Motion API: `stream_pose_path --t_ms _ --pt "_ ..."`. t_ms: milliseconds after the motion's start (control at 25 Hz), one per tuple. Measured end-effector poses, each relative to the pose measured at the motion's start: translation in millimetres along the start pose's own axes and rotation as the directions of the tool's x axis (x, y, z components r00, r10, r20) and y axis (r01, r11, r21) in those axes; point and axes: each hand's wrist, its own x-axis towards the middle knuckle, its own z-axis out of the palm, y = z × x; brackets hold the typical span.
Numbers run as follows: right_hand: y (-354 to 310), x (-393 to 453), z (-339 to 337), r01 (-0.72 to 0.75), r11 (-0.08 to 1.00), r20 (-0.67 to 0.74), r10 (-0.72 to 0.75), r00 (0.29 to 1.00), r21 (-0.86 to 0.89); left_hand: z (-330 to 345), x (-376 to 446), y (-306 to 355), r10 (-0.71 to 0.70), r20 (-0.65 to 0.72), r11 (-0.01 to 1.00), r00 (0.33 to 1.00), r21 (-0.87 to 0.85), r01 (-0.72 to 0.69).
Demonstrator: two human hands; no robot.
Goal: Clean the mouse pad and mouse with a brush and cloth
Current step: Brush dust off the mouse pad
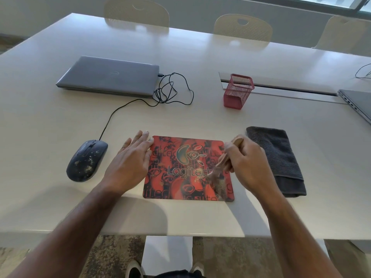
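A red patterned Logitech mouse pad (180,177) lies near the table's front edge, with pale crumbs on its right half. My right hand (248,164) grips a wooden-handled brush (220,163), whose blurred bristles touch the pad's right side. My left hand (131,160) rests flat with fingers spread on the pad's left edge. A black wired mouse (86,160), speckled with dirt, sits on the table left of the pad. A folded dark grey cloth (278,159) lies right of the pad.
A closed grey laptop (109,76) lies at the back left, the mouse's tangled cable (172,91) plugged into it. A red mesh pen holder (237,91) stands behind the pad. Another laptop (357,103) is at the right edge. Chairs (243,27) line the table's far side.
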Motion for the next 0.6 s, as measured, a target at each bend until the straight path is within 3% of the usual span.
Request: stream_pose_path --t_ms 160,440,600 --pt "3.4 10.3 4.8 0.017 0.994 -0.144 0.0 0.99 0.112 -0.8 0.3 0.7 -0.001 0.002 1.0 1.0 -0.003 0.001" --pt "-2.2 1.5 9.0 -0.013 0.999 0.079 0.01 0.997 0.043 -1.3 0.2 1.7 -0.002 0.001 1.0 1.0 -0.002 0.002" --pt "-1.0 9.5 5.9 0.019 0.995 -0.121 -0.006 0.993 0.103 -0.9 0.5 1.5 -0.004 -0.002 1.0 1.0 0.0 0.004"
